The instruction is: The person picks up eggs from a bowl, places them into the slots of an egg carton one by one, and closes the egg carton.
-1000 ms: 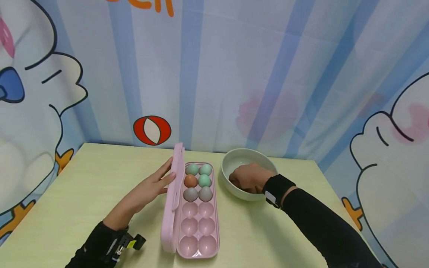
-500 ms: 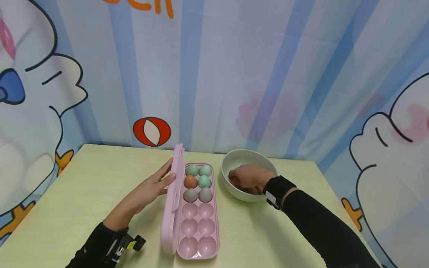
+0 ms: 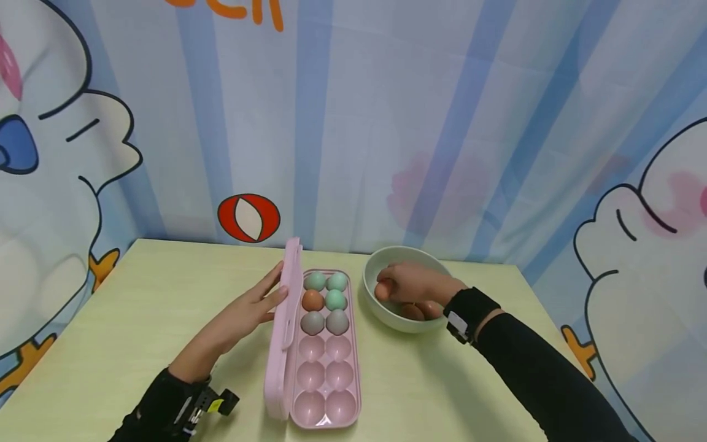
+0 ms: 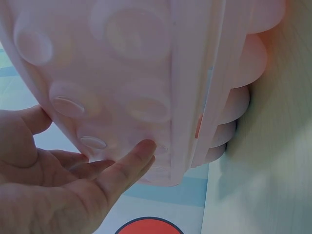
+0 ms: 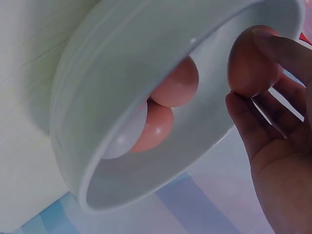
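Observation:
My right hand (image 3: 411,282) pinches a brown egg (image 5: 251,61) between thumb and fingertips, over the inside of a pale green bowl (image 5: 87,97). Lower in the bowl lie two other brown eggs (image 5: 180,83) and a whitish egg (image 5: 127,134). My left hand (image 3: 248,310) touches the outer side of the raised lid (image 4: 131,63) of a pink egg box (image 3: 326,423), its fingers spread along the lid. Several eggs fill the box's far rows: green ones (image 3: 335,299), one brown egg (image 3: 312,300) and two grey eggs (image 3: 337,321). The cups (image 3: 339,374) of the near rows hold nothing.
Box and bowl stand side by side on a light wooden table (image 3: 166,294), the bowl at the back right. Behind the table's far edge hangs a striped blue-and-white cloth (image 3: 353,123) with cartoon figures.
My right hand has risen a little inside the bowl, and the brown egg in its fingers now shows. Other eggs below it have come into sight. My left hand stays at the lid.

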`<state>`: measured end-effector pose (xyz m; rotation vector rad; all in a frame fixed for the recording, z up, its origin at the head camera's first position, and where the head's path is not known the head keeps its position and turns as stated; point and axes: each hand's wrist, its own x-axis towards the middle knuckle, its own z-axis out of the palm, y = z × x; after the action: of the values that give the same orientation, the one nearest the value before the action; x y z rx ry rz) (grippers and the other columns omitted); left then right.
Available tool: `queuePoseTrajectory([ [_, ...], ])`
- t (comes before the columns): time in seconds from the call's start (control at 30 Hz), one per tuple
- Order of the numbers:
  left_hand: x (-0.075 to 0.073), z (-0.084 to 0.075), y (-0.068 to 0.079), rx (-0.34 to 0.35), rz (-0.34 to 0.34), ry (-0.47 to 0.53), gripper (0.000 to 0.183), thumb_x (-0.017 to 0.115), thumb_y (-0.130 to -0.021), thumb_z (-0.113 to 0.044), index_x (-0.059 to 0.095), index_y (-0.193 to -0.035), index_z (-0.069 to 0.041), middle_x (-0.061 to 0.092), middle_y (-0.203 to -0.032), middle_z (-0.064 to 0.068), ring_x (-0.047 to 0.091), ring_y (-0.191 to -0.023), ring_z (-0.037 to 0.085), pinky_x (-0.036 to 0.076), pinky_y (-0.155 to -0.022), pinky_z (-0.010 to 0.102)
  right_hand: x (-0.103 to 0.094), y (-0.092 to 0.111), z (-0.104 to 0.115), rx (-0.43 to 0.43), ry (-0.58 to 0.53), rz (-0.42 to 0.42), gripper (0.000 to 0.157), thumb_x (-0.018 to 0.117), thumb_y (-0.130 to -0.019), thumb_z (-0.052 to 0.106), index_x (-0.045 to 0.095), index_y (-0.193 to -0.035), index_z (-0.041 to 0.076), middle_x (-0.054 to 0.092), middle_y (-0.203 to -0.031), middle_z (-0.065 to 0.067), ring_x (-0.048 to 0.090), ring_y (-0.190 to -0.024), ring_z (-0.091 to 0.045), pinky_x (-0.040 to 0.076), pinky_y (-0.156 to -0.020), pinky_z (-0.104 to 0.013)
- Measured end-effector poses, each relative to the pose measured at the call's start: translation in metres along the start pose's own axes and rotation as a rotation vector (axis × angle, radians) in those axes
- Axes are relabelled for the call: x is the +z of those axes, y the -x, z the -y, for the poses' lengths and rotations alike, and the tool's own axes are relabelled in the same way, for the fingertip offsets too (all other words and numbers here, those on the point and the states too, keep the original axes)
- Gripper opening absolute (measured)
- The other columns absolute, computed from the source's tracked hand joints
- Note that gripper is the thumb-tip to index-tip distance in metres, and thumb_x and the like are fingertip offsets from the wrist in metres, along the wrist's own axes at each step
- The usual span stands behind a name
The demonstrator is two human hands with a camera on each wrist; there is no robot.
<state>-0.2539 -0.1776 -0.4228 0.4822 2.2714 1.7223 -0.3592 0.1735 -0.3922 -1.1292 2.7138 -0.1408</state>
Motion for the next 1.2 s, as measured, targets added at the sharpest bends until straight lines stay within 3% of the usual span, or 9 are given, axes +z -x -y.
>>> queuePoseTrajectory([
  [0.2,0.000,-0.001,0.000,-0.008,0.000,-0.003,0.073,0.045,-0.102,-0.047,0.003,-0.158,-0.030,0.001,-0.164,0.006,0.024,-0.143,0.037,0.039,-0.104,0.055,-0.008,0.009,0.005,-0.044,0.037,-0.056,0.033,0.067,-0.092,0.020,0.066,-0.123,0.008,0.064,-0.110,-0.004,0.060,-0.102,-0.021,0.049,-0.091,-0.035],
  [0.37,0.000,-0.002,0.001,-0.003,-0.003,-0.007,0.072,0.045,-0.102,-0.046,0.003,-0.158,-0.029,0.001,-0.164,0.007,0.024,-0.143,0.038,0.038,-0.104,0.055,-0.012,0.013,0.009,-0.030,0.018,-0.092,0.041,0.069,-0.091,0.023,0.063,-0.126,0.004,0.064,-0.117,-0.007,0.060,-0.104,-0.021,0.049,-0.090,-0.036],
  [0.7,0.000,-0.002,0.001,-0.001,-0.002,-0.008,0.071,0.045,-0.103,-0.046,0.003,-0.158,-0.029,0.001,-0.164,0.007,0.024,-0.143,0.039,0.039,-0.104,0.056,-0.014,0.018,0.027,-0.049,0.017,-0.188,0.041,0.073,-0.090,0.030,0.060,-0.125,0.013,0.063,-0.111,0.002,0.059,-0.099,-0.014,0.050,-0.086,-0.032],
  [0.93,0.000,-0.001,0.001,0.004,-0.002,-0.005,0.071,0.044,-0.103,-0.046,0.003,-0.158,-0.029,0.001,-0.164,0.007,0.023,-0.143,0.038,0.039,-0.104,0.055,-0.015,0.018,0.047,-0.051,-0.009,-0.177,0.042,0.072,-0.091,0.031,0.060,-0.126,0.013,0.064,-0.115,0.002,0.060,-0.104,-0.013,0.050,-0.089,-0.030],
  [1.2,0.000,-0.001,0.000,0.001,-0.003,-0.008,0.071,0.044,-0.102,-0.046,0.003,-0.158,-0.031,0.001,-0.164,0.006,0.022,-0.144,0.038,0.039,-0.104,0.056,-0.008,0.013,0.063,-0.084,-0.010,-0.187,0.043,0.070,-0.091,0.038,0.062,-0.127,0.017,0.064,-0.117,0.004,0.061,-0.100,-0.011,0.051,-0.082,-0.029],
])
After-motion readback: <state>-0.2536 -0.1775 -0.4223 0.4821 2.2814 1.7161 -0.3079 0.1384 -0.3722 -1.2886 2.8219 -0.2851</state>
